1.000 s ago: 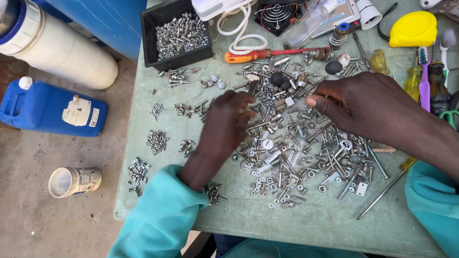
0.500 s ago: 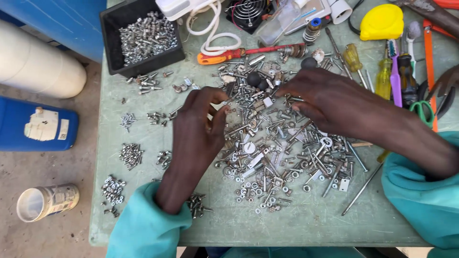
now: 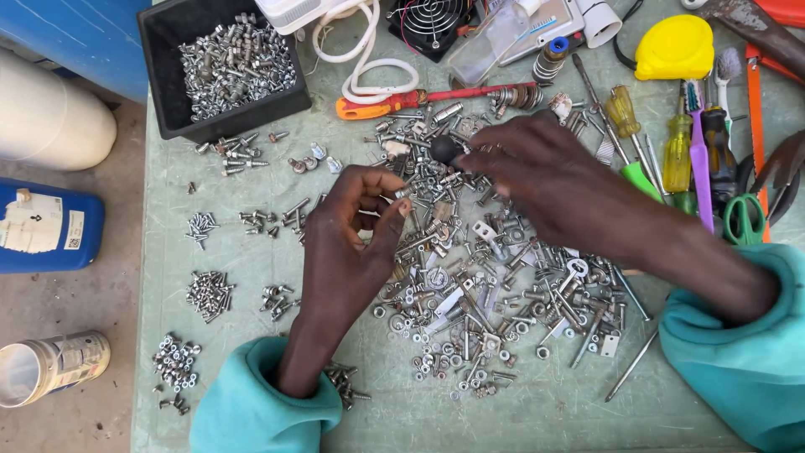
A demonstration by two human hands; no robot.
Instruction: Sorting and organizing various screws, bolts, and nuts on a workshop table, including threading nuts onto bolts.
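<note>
Change: since the earlier view the left hand (image 3: 356,231) has curled its fingers up off the pile and the right hand (image 3: 545,180) has slid toward the pile's upper edge.
Hardware pile: a loose heap of screws, nuts, washers and brackets (image 3: 482,285) lies in the middle of the green table (image 3: 251,403), under and between both hands.
Left hand: fingers bent, thumb and forefinger pinched close at a small screw (image 3: 402,192); whether it is gripped I cannot tell.
Right hand: palm down, fingers reaching left over the pile, tips by a small dark round knob (image 3: 444,149); a grip cannot be made out.
Sorted heaps: small groups of screws (image 3: 210,294) and nuts (image 3: 174,362) lie left of the left hand, well apart from the pile.
Black tray (image 3: 163,88): filled with silver screws, at the table's upper left.
Tools: an orange-handled screwdriver (image 3: 377,105) above the pile; yellow-handled screwdrivers (image 3: 677,151) and green scissors (image 3: 742,220) to the right.
Floor: blue canister (image 3: 46,226) and a tin can (image 3: 50,367) left of the table.
</note>
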